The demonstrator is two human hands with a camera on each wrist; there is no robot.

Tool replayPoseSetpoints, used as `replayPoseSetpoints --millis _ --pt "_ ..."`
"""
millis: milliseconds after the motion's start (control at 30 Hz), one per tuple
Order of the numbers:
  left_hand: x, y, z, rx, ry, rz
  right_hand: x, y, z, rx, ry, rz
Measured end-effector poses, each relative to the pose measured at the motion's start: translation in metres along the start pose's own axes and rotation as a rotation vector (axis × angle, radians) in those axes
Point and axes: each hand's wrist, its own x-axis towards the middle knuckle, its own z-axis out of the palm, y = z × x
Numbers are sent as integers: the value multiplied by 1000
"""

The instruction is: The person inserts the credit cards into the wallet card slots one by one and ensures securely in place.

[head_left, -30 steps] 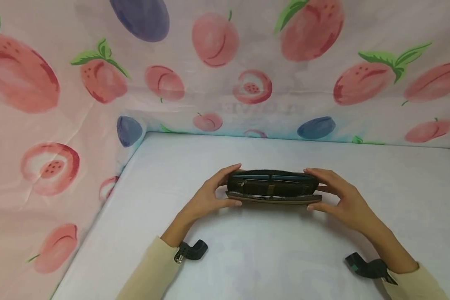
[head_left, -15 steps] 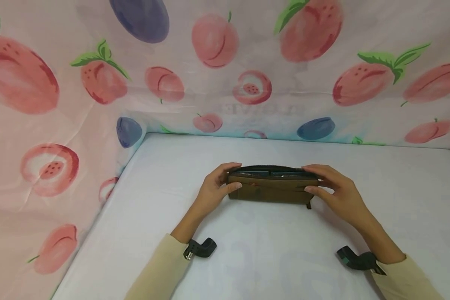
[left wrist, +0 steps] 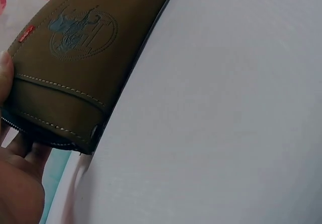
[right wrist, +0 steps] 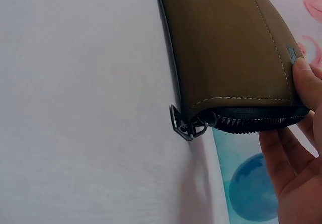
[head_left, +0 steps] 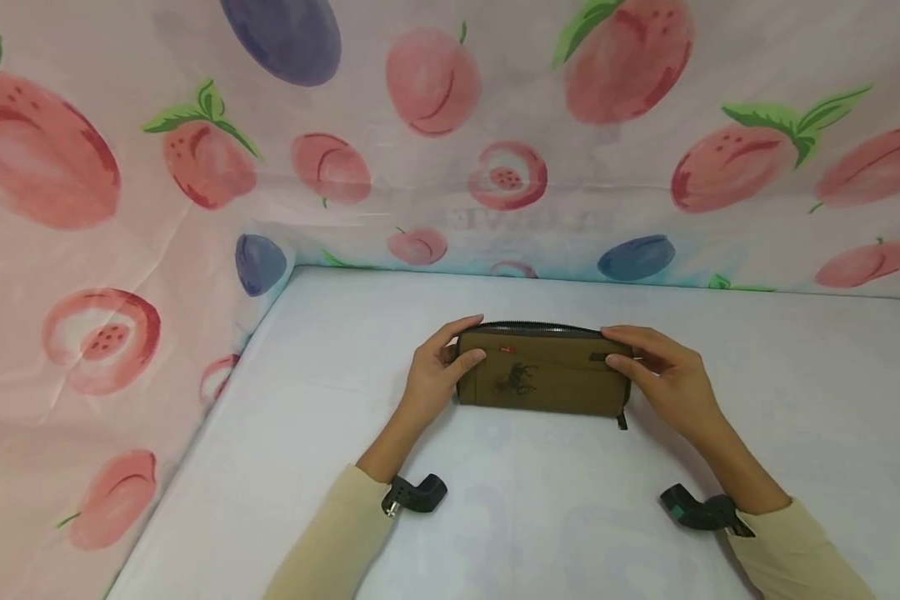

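Observation:
A brown zip-around wallet point(head_left: 551, 383) faces the head camera with its broad front, a dark emblem and a small red tag on it. My left hand point(head_left: 438, 371) grips its left end, thumb on the front and fingers behind. At the other end my right hand point(head_left: 667, 375) holds it the same way. The zipper along the top edge shows its dark teeth. A metal zipper pull point(right wrist: 182, 124) hangs at the lower right corner in the right wrist view. The left wrist view shows the stitched left end and the emblem point(left wrist: 80, 32). The wallet's inside is hidden.
A white table point(head_left: 540, 508) lies under the wallet. Fruit-print cloth point(head_left: 495, 100) rises behind the table and along its left side. Each wrist carries a black camera mount, one on the left wrist point(head_left: 416, 493) and one on the right point(head_left: 697, 508).
The wallet has been tilted from its open top, where the inner pockets showed, to its front face. Its gap has narrowed. Both hands keep their grip and have drawn slightly inward.

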Motion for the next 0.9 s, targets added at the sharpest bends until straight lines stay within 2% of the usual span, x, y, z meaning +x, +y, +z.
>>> replayPoseSetpoints --millis 100,233,333,467,600,667,900 --pt "2 -7 1 -7 14 3 -2 12 1 3 9 36" --pt "3 -8 4 41 45 52 -3 10 2 5 9 128" --pt "3 2 8 77 71 70 -1 -4 4 -1 6 185" --pt "1 21 10 128 77 57 -1 -2 7 16 5 221" --pt "-1 25 10 209 49 24 -2 5 9 26 5 266" --pt "-1 23 10 232 34 15 -3 10 10 32 7 279" --pt "0 -13 6 265 50 21 -7 43 14 27 -2 298"
